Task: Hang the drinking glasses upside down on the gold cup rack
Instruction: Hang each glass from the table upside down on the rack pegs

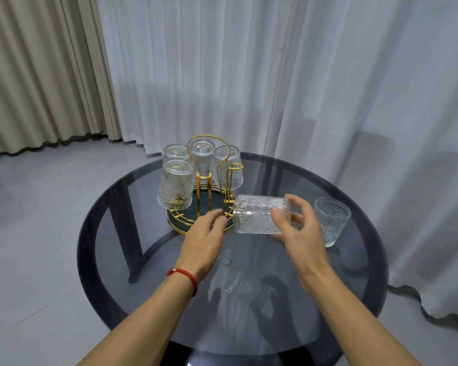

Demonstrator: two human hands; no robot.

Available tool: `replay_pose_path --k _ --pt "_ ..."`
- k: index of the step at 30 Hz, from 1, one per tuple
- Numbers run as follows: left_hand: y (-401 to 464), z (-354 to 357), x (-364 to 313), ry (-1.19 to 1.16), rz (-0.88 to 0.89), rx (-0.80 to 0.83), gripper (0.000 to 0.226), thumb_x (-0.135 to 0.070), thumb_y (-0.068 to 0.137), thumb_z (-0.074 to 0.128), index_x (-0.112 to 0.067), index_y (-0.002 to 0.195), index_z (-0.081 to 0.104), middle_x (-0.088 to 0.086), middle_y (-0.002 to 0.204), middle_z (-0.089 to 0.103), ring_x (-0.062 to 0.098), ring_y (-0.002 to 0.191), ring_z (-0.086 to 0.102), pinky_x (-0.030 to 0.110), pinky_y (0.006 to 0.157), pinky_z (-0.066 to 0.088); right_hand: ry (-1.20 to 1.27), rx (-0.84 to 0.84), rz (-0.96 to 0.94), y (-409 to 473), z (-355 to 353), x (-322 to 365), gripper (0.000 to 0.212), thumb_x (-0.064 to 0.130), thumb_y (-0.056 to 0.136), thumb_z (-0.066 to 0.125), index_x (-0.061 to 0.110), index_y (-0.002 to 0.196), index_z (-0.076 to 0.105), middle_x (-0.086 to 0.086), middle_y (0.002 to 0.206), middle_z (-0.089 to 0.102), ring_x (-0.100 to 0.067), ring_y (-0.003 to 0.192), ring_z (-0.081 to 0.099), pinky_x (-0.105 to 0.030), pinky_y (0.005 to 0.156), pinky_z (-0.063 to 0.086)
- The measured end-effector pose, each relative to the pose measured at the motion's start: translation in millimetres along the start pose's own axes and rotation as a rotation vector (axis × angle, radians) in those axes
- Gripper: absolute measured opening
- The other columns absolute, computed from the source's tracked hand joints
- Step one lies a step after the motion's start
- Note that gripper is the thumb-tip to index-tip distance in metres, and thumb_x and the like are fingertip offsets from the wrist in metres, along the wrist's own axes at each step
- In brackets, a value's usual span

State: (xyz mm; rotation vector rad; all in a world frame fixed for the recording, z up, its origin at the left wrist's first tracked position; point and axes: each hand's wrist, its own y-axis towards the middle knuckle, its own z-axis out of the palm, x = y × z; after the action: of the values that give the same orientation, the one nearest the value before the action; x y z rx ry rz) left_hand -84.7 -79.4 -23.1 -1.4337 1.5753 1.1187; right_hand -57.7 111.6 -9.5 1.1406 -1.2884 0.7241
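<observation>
The gold cup rack (204,188) stands on a round dark tray with a gold rim at the back of the table. Several clear embossed glasses hang upside down on its prongs, the nearest one (175,184) at the front left. One prong (233,180) at the front right is bare. My right hand (300,228) holds a glass (259,215) on its side just right of the rack, mouth towards the rack. My left hand (205,235) rests with its fingertips at the tray's front rim, holding nothing. Another glass (331,220) stands upright at the right.
The round smoked-glass table (132,233) has dark legs showing through its top. White sheer curtains hang close behind and to the right of it, beige drapes at the far left. Grey floor surrounds the table.
</observation>
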Motion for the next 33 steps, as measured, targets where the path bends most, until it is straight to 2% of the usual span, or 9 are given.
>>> replay_pose_path --k 1,3,5,8,10,14,19,24,33 --pt "2 -2 7 0.193 0.034 -0.016 0.044 -0.037 0.097 0.051 -0.026 0.139 0.051 0.003 0.147 0.047 0.017 0.132 0.041 0.036 0.107 0.036 -0.079 -0.055 -0.044 3 0 4 0.045 0.05 0.087 0.072 0.046 0.13 0.057 0.003 0.12 0.065 -0.018 0.11 0.066 -0.046 0.092 0.058" --pt "5 -4 17 0.485 0.032 0.032 0.061 -0.034 0.09 0.06 -0.024 0.147 0.042 0.006 0.159 0.029 0.023 0.146 0.022 0.044 0.115 0.029 -0.186 -0.124 -0.112 12 1 14 0.049 0.052 0.088 0.07 0.046 0.134 0.055 0.002 0.123 0.063 -0.022 0.115 0.063 -0.05 0.1 0.052" --pt "6 -4 23 0.605 0.015 0.077 0.073 -0.035 0.087 0.064 -0.024 0.152 0.033 0.006 0.163 0.018 0.026 0.15 0.012 0.048 0.119 0.026 -0.227 -0.147 -0.163 21 3 28 0.052 0.055 0.089 0.068 0.045 0.138 0.053 0.001 0.124 0.061 -0.024 0.117 0.061 -0.051 0.102 0.051" --pt "7 -2 26 0.632 -0.001 0.073 0.077 -0.036 0.086 0.064 -0.024 0.153 0.028 0.007 0.159 0.023 0.024 0.146 0.021 0.046 0.114 0.035 -0.3 -0.146 -0.247 38 12 51 0.053 0.055 0.089 0.067 0.044 0.139 0.054 -0.002 0.124 0.061 -0.024 0.116 0.062 -0.049 0.102 0.051" --pt "7 -1 26 0.682 -0.008 0.076 0.079 -0.039 0.085 0.065 -0.025 0.153 0.028 0.006 0.159 0.023 0.024 0.146 0.023 0.046 0.112 0.039 -0.376 -0.129 -0.313 52 21 65 0.054 0.052 0.088 0.068 0.042 0.139 0.055 -0.005 0.123 0.06 -0.023 0.117 0.061 -0.04 0.103 0.049" --pt "6 -1 25 0.746 -0.015 0.096 0.08 -0.04 0.085 0.066 -0.027 0.153 0.027 0.005 0.161 0.018 0.025 0.147 0.021 0.047 0.111 0.04 -0.543 -0.062 -0.409 76 42 81 0.057 0.049 0.086 0.069 0.036 0.14 0.056 -0.008 0.123 0.06 -0.022 0.114 0.059 -0.028 0.091 0.04" --pt "5 0 24 0.788 -0.007 0.096 0.08 -0.038 0.086 0.065 -0.026 0.154 0.025 0.006 0.161 0.017 0.025 0.148 0.015 0.05 0.116 0.031 -0.686 0.01 -0.427 92 61 78 0.063 0.052 0.084 0.071 0.03 0.14 0.051 -0.01 0.129 0.061 -0.029 0.119 0.06 -0.039 0.095 0.046" --pt "4 0 23 0.811 0.0 0.105 0.079 -0.035 0.087 0.064 -0.026 0.154 0.023 0.007 0.162 0.014 0.026 0.15 0.011 0.051 0.119 0.024 -0.779 0.055 -0.424 95 77 63 0.062 0.051 0.082 0.072 0.025 0.134 0.053 -0.007 0.13 0.062 -0.028 0.119 0.06 -0.041 0.091 0.049" --pt "3 3 25 0.871 0.005 0.132 0.083 -0.035 0.088 0.063 -0.025 0.155 0.015 0.009 0.163 0.009 0.029 0.15 0.006 0.057 0.115 0.028 -0.847 0.094 -0.463 97 94 43 0.052 0.057 0.083 0.072 0.027 0.124 0.063 -0.002 0.125 0.061 -0.023 0.121 0.05 -0.032 0.081 0.04"
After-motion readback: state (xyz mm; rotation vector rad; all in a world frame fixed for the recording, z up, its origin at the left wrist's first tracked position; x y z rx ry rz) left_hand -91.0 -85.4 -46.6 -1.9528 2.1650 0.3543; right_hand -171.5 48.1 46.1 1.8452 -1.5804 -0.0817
